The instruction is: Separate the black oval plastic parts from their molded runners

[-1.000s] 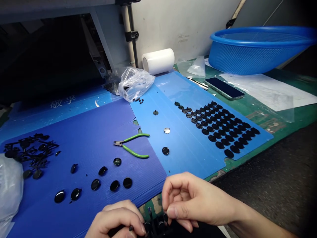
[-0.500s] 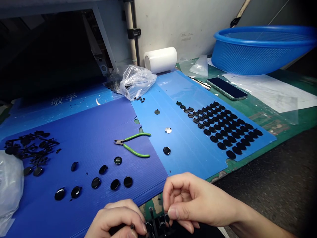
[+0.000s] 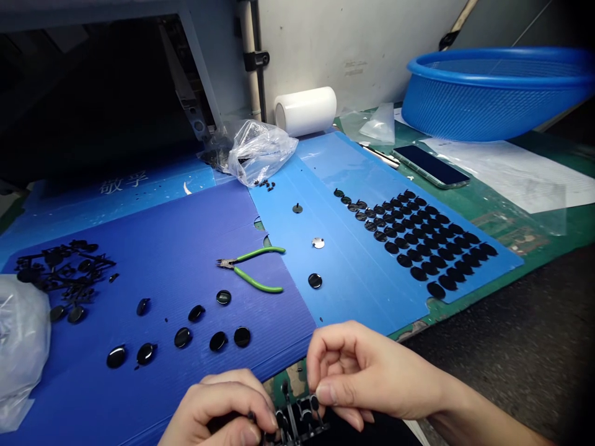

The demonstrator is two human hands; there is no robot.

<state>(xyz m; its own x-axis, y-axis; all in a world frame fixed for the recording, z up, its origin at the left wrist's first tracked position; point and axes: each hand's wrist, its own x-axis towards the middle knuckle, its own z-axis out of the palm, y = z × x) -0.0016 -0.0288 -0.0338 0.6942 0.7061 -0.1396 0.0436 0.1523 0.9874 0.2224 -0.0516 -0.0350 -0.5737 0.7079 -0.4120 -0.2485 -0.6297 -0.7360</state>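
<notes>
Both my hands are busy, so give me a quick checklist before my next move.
1. Left hand holding the black plastic part: ok.
2. Right hand at the part's other side: ok, thumb against it.
3. Pliers put down: ok, on the dark blue sheet.
4. All discs in rows: not ok; some loose discs lie on the dark blue sheet.
5. Part undamaged: cannot tell; fingers cover some.

Free mat point(image 3: 160, 241) left of pliers point(image 3: 245, 277) (obstacle)
</notes>
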